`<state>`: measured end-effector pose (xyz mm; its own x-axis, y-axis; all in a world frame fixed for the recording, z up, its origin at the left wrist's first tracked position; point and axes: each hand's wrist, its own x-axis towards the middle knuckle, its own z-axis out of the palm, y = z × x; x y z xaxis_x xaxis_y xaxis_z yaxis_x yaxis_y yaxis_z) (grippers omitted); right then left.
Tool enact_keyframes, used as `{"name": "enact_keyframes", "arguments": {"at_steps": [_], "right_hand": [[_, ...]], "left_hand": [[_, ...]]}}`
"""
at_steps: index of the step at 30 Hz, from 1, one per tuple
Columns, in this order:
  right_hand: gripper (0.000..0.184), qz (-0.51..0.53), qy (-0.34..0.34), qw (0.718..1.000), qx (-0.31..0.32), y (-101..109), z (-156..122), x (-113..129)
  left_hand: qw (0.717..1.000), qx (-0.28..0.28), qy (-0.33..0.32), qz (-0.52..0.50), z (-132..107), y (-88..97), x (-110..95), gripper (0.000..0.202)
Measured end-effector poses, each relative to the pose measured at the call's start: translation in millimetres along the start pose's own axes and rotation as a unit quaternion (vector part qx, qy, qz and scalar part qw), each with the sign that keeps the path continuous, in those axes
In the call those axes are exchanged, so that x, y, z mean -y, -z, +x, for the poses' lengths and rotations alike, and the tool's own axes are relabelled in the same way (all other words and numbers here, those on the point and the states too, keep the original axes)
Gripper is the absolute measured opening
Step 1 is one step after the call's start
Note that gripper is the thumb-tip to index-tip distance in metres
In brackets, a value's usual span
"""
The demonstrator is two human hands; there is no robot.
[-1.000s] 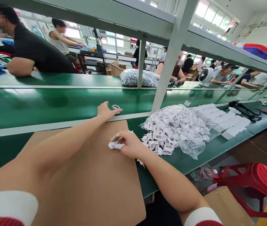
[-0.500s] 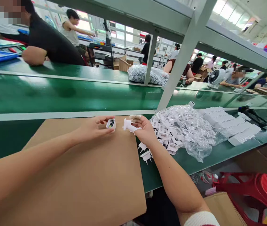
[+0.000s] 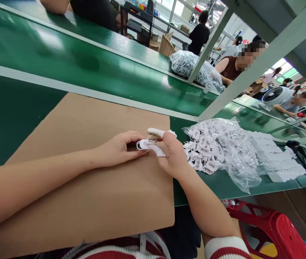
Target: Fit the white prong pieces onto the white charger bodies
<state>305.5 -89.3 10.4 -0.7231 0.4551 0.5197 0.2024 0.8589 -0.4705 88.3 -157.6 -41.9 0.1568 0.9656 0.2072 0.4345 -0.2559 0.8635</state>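
Observation:
Over a brown cardboard sheet [image 3: 88,187] my two hands meet on a small white plastic plug part [image 3: 149,144]. My left hand [image 3: 120,148] has its fingers curled round the part's left end. My right hand [image 3: 170,154], with white finger cots on its fingertips, pinches the part's right end. Just right of my right hand lies a heap of white plug parts [image 3: 201,156] spilling from an open clear plastic bag [image 3: 231,147].
A green conveyor belt [image 3: 61,57] runs beyond the cardboard. A grey slanted frame post [image 3: 239,82] stands behind the bag. Rows of white parts [image 3: 279,162] lie further right. Another filled bag [image 3: 193,68] sits across the belt near other people. A red stool [image 3: 271,230] is below.
My left hand picked a white part off the belt edge and brought it back. Both hands have come together on it over the cardboard. The view has tilted downward.

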Motion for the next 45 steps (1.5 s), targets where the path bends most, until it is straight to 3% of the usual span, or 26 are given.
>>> {"name": "enact_keyframes", "arguments": {"at_steps": [5,19,27,38,41,45], "right_hand": [[0.016,-0.069,0.055,0.996,0.005,-11.0,0.5,-3.2],[0.018,-0.050,0.026,0.998,0.031,-11.7,4.8,0.1],[0.021,-0.146,0.034,0.988,0.024,-11.6,8.4,8.4],[0.021,-0.072,0.001,0.993,0.096,1.0,17.9,7.3],[0.020,-0.055,0.000,0.995,0.087,-0.9,17.4,6.1],[0.028,-0.112,0.024,0.992,0.043,-9.1,14.0,9.4]], "left_hand": [[0.999,0.029,-0.019,0.013,1.4,3.4,-2.0,0.032],[0.998,0.046,-0.012,0.037,1.9,6.3,-6.5,0.031],[0.999,0.040,-0.009,0.031,0.8,4.8,-5.7,0.029],[0.998,0.056,0.002,0.020,1.7,7.7,-7.2,0.037],[0.998,0.058,0.004,0.018,2.0,7.6,-8.8,0.037],[0.999,0.042,0.004,0.015,1.5,4.2,-8.5,0.036]]}}
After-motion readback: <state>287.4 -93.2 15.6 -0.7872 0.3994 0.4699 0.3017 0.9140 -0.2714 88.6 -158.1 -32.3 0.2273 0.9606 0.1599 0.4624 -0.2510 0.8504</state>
